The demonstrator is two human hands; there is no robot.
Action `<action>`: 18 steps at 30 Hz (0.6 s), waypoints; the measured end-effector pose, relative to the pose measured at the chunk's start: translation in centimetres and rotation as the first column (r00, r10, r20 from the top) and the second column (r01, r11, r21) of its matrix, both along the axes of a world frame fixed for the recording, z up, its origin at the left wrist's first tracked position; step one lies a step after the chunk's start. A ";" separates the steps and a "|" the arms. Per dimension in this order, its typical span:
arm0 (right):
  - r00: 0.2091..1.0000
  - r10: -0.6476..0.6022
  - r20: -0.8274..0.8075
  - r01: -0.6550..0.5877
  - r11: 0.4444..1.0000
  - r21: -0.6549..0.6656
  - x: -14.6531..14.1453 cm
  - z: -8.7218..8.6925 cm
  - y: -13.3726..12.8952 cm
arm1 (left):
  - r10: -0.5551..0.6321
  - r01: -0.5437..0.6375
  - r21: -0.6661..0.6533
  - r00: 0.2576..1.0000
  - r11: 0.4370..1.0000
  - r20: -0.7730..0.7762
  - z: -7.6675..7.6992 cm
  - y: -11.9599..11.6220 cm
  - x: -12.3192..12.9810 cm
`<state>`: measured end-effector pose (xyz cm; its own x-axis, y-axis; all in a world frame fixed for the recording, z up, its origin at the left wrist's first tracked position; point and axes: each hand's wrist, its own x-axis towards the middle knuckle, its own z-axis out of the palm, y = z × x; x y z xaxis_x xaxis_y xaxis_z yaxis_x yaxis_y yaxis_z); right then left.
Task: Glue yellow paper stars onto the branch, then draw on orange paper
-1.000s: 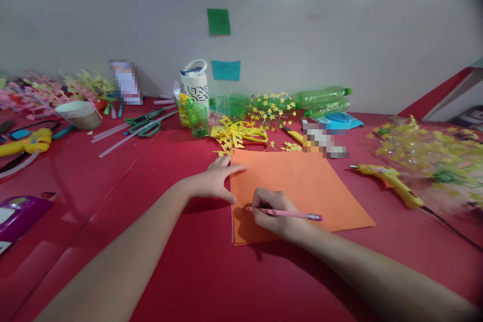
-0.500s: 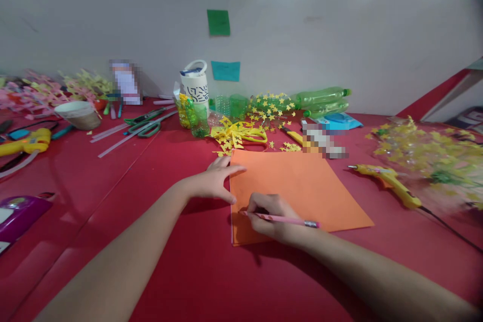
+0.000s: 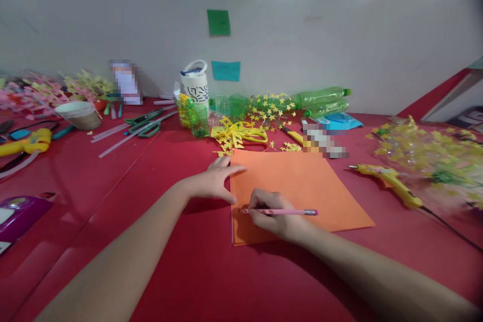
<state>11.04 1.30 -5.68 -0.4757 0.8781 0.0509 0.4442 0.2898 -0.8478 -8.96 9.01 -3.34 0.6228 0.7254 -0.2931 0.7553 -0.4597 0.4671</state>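
Orange paper [image 3: 302, 176], stacked in what looks like more than one sheet, lies flat on the red table [image 3: 181, 271]. My right hand [image 3: 271, 211] is closed around a pink pencil [image 3: 290, 212], its tip near the paper's left edge and its eraser end pointing right. My left hand [image 3: 215, 181] rests at the left edge of the paper with fingers spread, thumb and a finger lying on the sheet. Any mark under the pencil tip is too small to make out.
A yellow glue gun [image 3: 388, 181] with its cord lies to the right, near yellow star decorations [image 3: 426, 156]. Yellow scissors [image 3: 256, 137], star cutouts and green bottles [image 3: 320, 98] stand behind the paper. Green scissors [image 3: 149, 128] and a purple object [image 3: 22, 219] are on the left.
My right hand has shifted up slightly, and the pencil now lies more level, its eraser end raised in view. My left hand has stayed in place.
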 end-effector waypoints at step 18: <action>0.975 -0.071 -0.210 0.022 0.974 -0.227 0.4 -0.1 0.1 | 0.005 -0.005 0.016 1.000 1.000 0.007 0.3 -0.2 0.1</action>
<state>11.44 1.37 -5.83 -0.4335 0.8997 -0.0512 0.2526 0.0668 -0.9653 -8.81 8.86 -3.07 0.6210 0.7332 -0.2771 0.7544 -0.4631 0.4652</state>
